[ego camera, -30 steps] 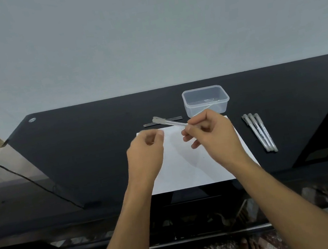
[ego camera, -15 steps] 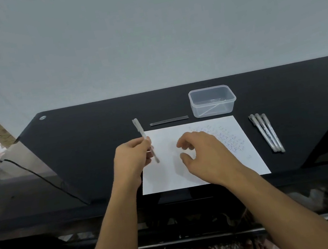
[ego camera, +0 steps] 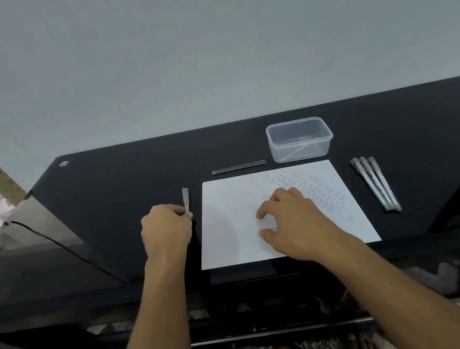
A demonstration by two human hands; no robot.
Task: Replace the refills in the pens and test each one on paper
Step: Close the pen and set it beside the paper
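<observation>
- On the glossy black tabletop (ego camera: 122, 192), just left of the white sheet of paper (ego camera: 236, 222), a slim silver-grey pen (ego camera: 186, 199) is held low by the left hand (ego camera: 165, 231), the fingers curled around its lower end while the upper end points away from the person.
- Whether the pen's lower end is touching the tabletop cannot be told, since it is hidden by the fingers.
- The right hand (ego camera: 292, 225) is spread on the paper, fingers relaxed and straight enough to press the sheet flat; nothing is gripped by it.
- The step in hand is judged to be the setting down of a pen beside the sheet, or its readying for a test stroke; which of the two cannot be told.
- If it is to be laid down, the pen is best lowered flat and released gently, so that rolling on the slick surface is avoided, and kept apart from the three grey pens (ego camera: 376, 183) lying side by side right of the paper.
- Three thin dark refills (ego camera: 238, 167) are lined up beyond the paper's far edge, just left of a clear plastic rectangular tub (ego camera: 299, 139) in which a pale thin stick is seen.
- The paper's right half is covered with small blue handwriting (ego camera: 321, 189), partly hidden by the right hand; its left half is blank.
</observation>
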